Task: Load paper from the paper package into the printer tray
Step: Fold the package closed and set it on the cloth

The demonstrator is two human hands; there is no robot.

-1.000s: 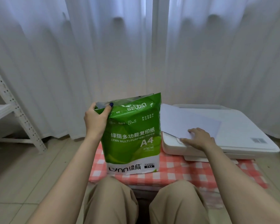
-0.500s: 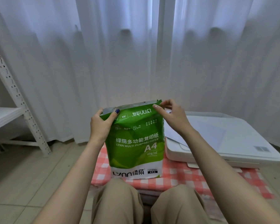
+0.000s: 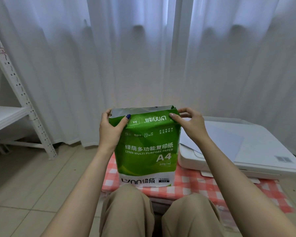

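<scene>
A green A4 paper package (image 3: 146, 147) stands upright on the red-checked cloth (image 3: 191, 183), its torn top open. My left hand (image 3: 110, 129) grips the package's top left corner, thumb on the front. My right hand (image 3: 190, 124) pinches the top right corner. To the right sits the white printer (image 3: 256, 151), lid shut, with loose white paper sheets (image 3: 217, 142) lying on top of it. The paper inside the package is hidden.
White curtains (image 3: 143, 65) hang close behind. A white metal shelf rack (image 3: 15, 93) stands at the left on the tiled floor (image 3: 32, 177). My knees in beige trousers (image 3: 126, 211) are just in front of the low cloth-covered stand.
My right hand left the sheets on the printer and came up to the package's top right corner. My left hand kept its grip on the top left corner.
</scene>
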